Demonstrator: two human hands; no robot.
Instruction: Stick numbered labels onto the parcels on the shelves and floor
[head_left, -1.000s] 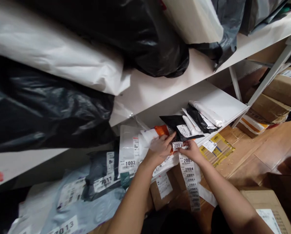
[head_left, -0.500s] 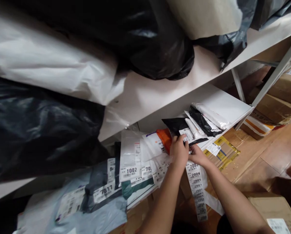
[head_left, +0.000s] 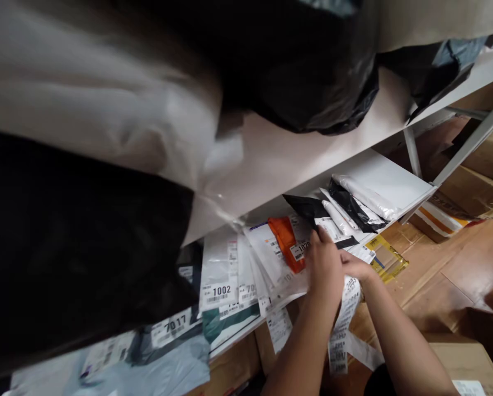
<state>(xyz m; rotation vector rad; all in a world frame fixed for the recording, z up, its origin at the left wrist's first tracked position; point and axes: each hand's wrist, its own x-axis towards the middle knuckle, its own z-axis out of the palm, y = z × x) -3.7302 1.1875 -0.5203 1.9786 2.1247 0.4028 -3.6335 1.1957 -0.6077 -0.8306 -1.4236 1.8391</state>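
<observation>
- On the lower shelf (head_left: 378,176), in the head view, my left hand (head_left: 324,264) lies over the row of soft parcels, its fingers (head_left: 321,235) stretched out and slightly apart, the tips touching the black mailer (head_left: 308,206) and its white label just right of the orange parcel (head_left: 285,242).
- My right hand (head_left: 356,267) sits just right of the left and mostly behind it; it appears closed on the top of the strip of numbered stickers (head_left: 341,324), which hangs down from it toward the near edge.
- To the left, the white parcel marked 1002 (head_left: 218,275) and the grey one marked 7017 (head_left: 170,330) lean in the same row; brown boxes (head_left: 469,187) stand on the floor at the right.
- What could go wrong, as I judge it: the strip dangles loose and curls, so it could stick to a parcel or to itself, or tear if I pull it sideways. The slick mailers overlap and lean, so a push from my left hand could slide one off the shelf's near edge.
- Hidden or unclear: my left hand covers most of the right, so I cannot tell which sticker the right fingers pinch. The big bags on the upper shelf (head_left: 296,154) are blurred, and most of the strip's numbers are unreadable.
</observation>
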